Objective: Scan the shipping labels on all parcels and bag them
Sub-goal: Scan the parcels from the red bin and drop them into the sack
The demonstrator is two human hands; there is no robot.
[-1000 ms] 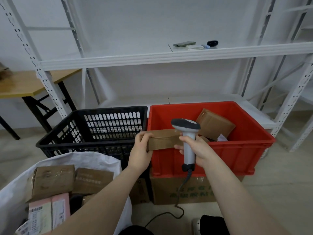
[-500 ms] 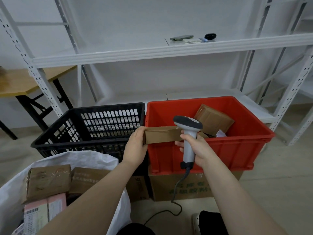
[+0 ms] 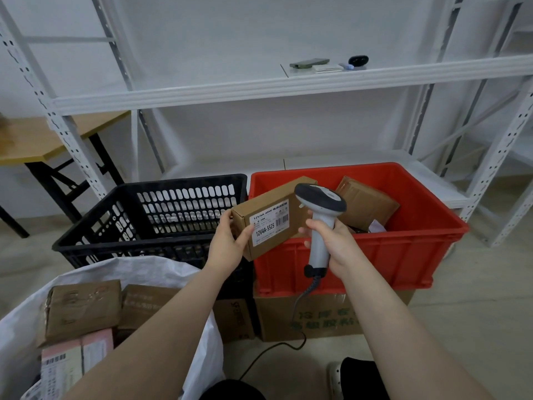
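Observation:
My left hand grips a small brown cardboard parcel by its left end, its white barcode label turned toward me. My right hand holds the white handle of a barcode scanner upright, its dark head right beside the parcel's right end. Both hover over the front left corner of a red crate, where a brown padded parcel lies with other items half hidden. A white woven bag at the lower left holds several parcels.
A black slotted crate stands left of the red one. Both rest on cardboard boxes on the floor. The scanner's cable trails down over the floor. White metal shelving rises behind, with small items on it. A wooden table is far left.
My left hand has tilted the parcel so that its labelled face now shows toward me; before, only its plain edge showed. The scanner stays beside it.

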